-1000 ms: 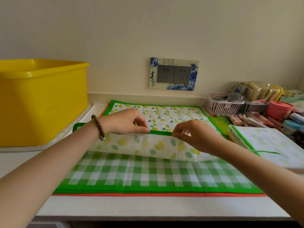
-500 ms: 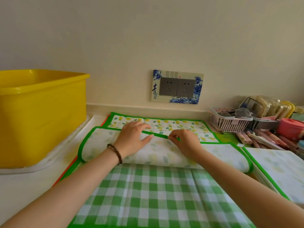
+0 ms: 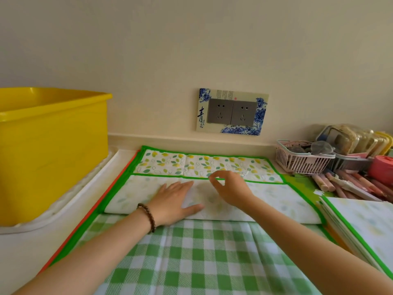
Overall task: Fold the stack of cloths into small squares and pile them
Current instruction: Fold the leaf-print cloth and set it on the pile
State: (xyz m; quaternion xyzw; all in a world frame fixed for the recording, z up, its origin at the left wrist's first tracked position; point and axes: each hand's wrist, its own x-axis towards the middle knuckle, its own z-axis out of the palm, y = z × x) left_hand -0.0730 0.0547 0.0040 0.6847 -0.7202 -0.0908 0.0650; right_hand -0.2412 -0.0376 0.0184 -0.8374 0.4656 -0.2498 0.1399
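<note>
A leaf-print cloth [image 3: 276, 201] with a green border lies at the back of a pale surface [image 3: 19, 248], its near half folded over so the faded underside faces up. It rests on a green checked cloth [image 3: 191, 252] that runs to the surface's front edge. The left hand [image 3: 174, 201] lies flat and open on the fold, gripping nothing. The right hand [image 3: 230, 188] hovers over the folded edge with thumb and forefinger curled close; whether its grip has the green hem, I cannot tell. The cloth looks thin, light and limp, likely to crease cleanly; corners or hem seem the best hold. At the right edge sits a pile of folded cloths [image 3: 361, 220]. A wall socket plate [image 3: 231, 112] bears the Chinese character 青; its smaller writing is unreadable.
</note>
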